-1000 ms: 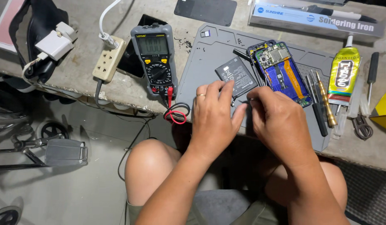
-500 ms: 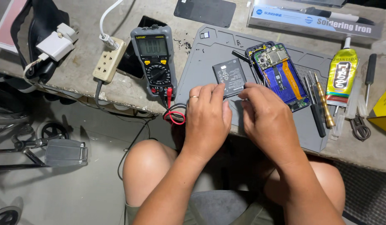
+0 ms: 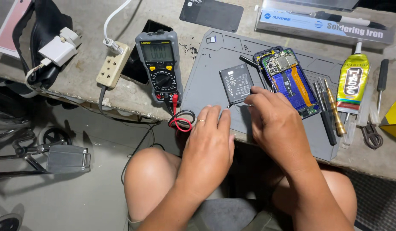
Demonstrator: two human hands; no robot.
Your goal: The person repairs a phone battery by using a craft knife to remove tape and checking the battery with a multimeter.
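Now | right hand point(image 3: 277, 124) has moved up to the black battery point(image 3: 237, 82), fingers pinched on a thin probe just below it | left hand point(image 3: 208, 147) has slid back, fingers together and flat on the grey mat point(image 3: 206, 81) (holding nothing) | multimeter point(image 3: 160, 64) lies left of both.

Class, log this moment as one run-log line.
left hand: on mat | right hand: fingertips at battery | phone: open | multimeter: beside mat

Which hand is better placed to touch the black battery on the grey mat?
Probably the right hand: its fingertips are at the lower right corner of the battery. The left hand rests lower on the grey mat.
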